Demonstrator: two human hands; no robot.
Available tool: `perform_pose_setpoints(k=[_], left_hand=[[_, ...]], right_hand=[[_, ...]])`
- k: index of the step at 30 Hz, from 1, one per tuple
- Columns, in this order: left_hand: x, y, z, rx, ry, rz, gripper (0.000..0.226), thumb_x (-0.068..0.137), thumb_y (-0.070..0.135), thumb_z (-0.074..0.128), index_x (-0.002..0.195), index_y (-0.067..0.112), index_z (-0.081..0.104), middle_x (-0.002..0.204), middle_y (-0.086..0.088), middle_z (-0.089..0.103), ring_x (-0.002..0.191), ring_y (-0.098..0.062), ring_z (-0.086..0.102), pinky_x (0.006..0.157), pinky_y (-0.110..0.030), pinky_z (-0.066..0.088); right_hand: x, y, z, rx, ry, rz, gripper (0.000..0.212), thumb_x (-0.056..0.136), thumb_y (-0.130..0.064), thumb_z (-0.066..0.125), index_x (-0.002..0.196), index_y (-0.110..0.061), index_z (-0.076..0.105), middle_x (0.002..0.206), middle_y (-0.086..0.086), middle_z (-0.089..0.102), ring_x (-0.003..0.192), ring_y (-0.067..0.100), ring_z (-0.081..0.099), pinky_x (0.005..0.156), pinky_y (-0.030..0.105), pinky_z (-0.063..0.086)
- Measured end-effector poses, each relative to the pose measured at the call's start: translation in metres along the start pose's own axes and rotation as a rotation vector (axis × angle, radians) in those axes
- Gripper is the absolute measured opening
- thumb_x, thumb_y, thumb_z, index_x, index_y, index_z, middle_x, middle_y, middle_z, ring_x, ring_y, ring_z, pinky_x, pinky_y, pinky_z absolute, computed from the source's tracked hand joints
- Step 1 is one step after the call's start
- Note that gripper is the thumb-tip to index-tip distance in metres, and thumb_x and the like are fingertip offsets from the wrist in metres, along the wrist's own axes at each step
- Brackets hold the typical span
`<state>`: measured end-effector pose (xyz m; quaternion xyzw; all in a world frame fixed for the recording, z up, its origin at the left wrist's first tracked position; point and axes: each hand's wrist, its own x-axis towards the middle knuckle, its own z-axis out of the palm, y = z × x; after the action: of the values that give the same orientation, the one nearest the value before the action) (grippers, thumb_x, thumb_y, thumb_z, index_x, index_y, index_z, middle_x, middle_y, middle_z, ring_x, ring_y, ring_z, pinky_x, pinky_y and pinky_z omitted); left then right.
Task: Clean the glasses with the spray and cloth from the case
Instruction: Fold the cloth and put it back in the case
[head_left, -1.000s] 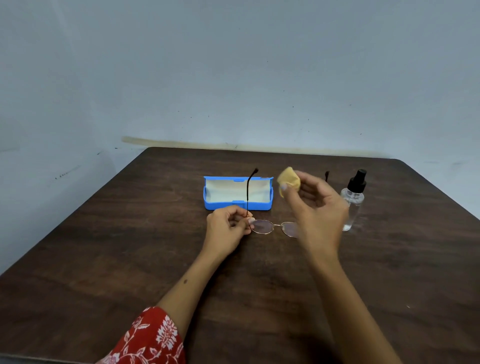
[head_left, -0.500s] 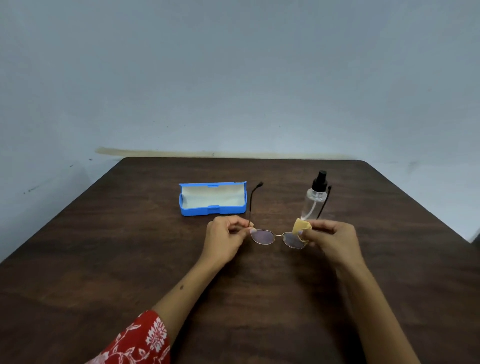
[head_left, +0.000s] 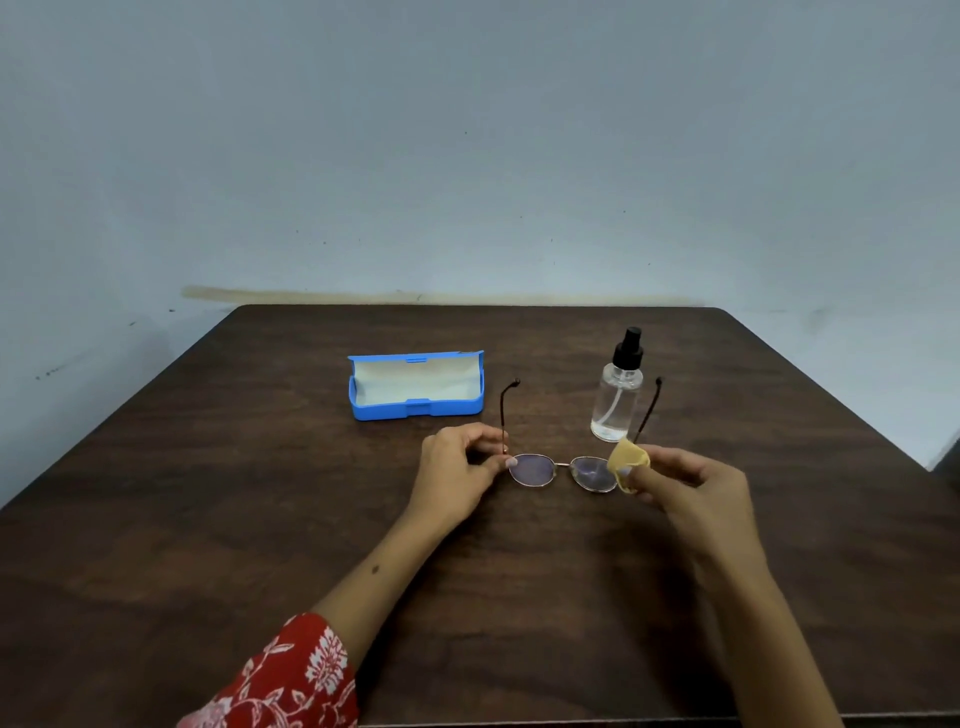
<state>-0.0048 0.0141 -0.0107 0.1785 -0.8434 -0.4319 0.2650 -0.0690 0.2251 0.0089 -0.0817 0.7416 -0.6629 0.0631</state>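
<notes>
No legible text, label, brand, number or sign in the head view. Spray bottle (head_left: 616, 404), standing toward the far right of the counter (head_left: 208, 519), shows clear unmarked walls and a plain black cap. Blue case (head_left: 415, 410), open toward the far edge, shows no readable marking on shell or pale lining.

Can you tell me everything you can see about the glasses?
The glasses have a thin, metal-looking frame, two rounded clear lenses joined by a slim bridge, and dark arms opened out, pointing away toward the wall. They are held low above the brown table. The left hand pinches the frame by the left hinge. The right hand presses a small yellow cloth onto the outer edge of the right lens. The spray bottle stands just behind them.
</notes>
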Motion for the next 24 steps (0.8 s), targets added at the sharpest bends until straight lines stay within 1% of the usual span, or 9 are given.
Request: perform_pose_setpoints(k=[4,6,9,11,13,15,19,22,24], left_hand=[[-0.005,0.005,-0.010,0.035,0.029,-0.052,0.035,0.068,0.016,0.082,0.101,0.018,0.071,0.083,0.012,0.069,0.083,0.003,0.064,0.073,0.000,0.042],[-0.014,0.014,-0.018,0.045,0.140,-0.051,0.028,0.069,0.014,0.081,0.095,0.019,0.071,0.083,0.014,0.068,0.083,0.002,0.064,0.076,-0.009,0.047],[-0.039,0.036,-0.026,-0.119,0.276,-0.052,0.010,0.073,0.015,0.078,0.079,0.017,0.070,0.074,0.011,0.070,0.068,0.001,0.065,0.067,-0.011,0.052],[-0.056,0.046,-0.026,-0.240,0.203,-0.158,0.011,0.071,0.023,0.079,0.076,0.017,0.071,0.070,0.006,0.071,0.065,0.000,0.066,0.066,-0.018,0.056],[-0.069,0.052,-0.025,-0.388,0.065,-0.313,0.018,0.068,0.027,0.081,0.080,0.019,0.072,0.076,0.003,0.074,0.074,-0.006,0.070,0.072,-0.032,0.059],[-0.076,0.055,-0.025,-0.523,-0.008,-0.386,0.027,0.065,0.022,0.083,0.089,0.018,0.072,0.086,0.001,0.075,0.081,-0.011,0.072,0.077,-0.037,0.059],[-0.081,0.049,-0.030,-0.686,-0.005,-0.390,0.037,0.065,0.007,0.081,0.099,0.012,0.069,0.097,-0.006,0.074,0.089,-0.019,0.071,0.079,-0.036,0.058],[-0.082,0.042,-0.037,-0.751,0.011,-0.398,0.028,0.070,-0.001,0.075,0.096,0.007,0.069,0.091,-0.008,0.075,0.086,-0.021,0.072,0.075,-0.033,0.059],[-0.082,0.039,-0.041,-0.724,0.006,-0.395,0.017,0.076,0.002,0.071,0.093,0.005,0.070,0.087,-0.009,0.075,0.084,-0.020,0.072,0.072,-0.029,0.060]], right_hand=[[-0.013,-0.008,-0.001,0.052,-0.208,0.034,0.022,0.073,0.002,0.073,0.087,-0.014,0.074,0.073,0.006,0.073,0.060,0.006,0.063,0.059,0.017,0.051],[-0.018,-0.013,0.003,0.062,-0.259,0.015,0.023,0.073,0.005,0.071,0.091,-0.009,0.073,0.078,0.010,0.074,0.065,0.011,0.066,0.058,0.017,0.052],[-0.025,-0.016,0.015,0.068,-0.250,-0.032,0.024,0.069,-0.005,0.078,0.092,-0.010,0.073,0.081,0.012,0.074,0.075,0.021,0.069,0.068,0.028,0.055],[-0.030,-0.018,0.026,0.065,-0.251,-0.065,0.022,0.067,-0.009,0.079,0.088,-0.014,0.073,0.079,0.008,0.074,0.077,0.020,0.070,0.072,0.030,0.055],[-0.035,-0.022,0.038,0.094,-0.295,-0.092,0.014,0.072,-0.008,0.075,0.085,-0.015,0.073,0.077,0.006,0.074,0.077,0.017,0.071,0.067,0.025,0.055],[-0.039,-0.024,0.048,0.081,-0.346,-0.130,0.014,0.079,-0.006,0.069,0.087,-0.016,0.074,0.080,0.002,0.075,0.080,0.015,0.071,0.067,0.023,0.055],[-0.044,-0.028,0.062,0.033,-0.423,-0.185,0.020,0.086,-0.002,0.062,0.091,-0.017,0.072,0.083,-0.002,0.075,0.081,0.010,0.070,0.066,0.020,0.054],[-0.045,-0.033,0.067,0.041,-0.445,-0.182,0.022,0.087,-0.001,0.060,0.092,-0.020,0.070,0.081,0.000,0.074,0.080,0.012,0.070,0.063,0.020,0.054],[-0.043,-0.037,0.066,-0.016,-0.452,-0.230,0.022,0.087,-0.003,0.061,0.094,-0.022,0.069,0.081,0.001,0.074,0.079,0.012,0.069,0.062,0.022,0.055]])
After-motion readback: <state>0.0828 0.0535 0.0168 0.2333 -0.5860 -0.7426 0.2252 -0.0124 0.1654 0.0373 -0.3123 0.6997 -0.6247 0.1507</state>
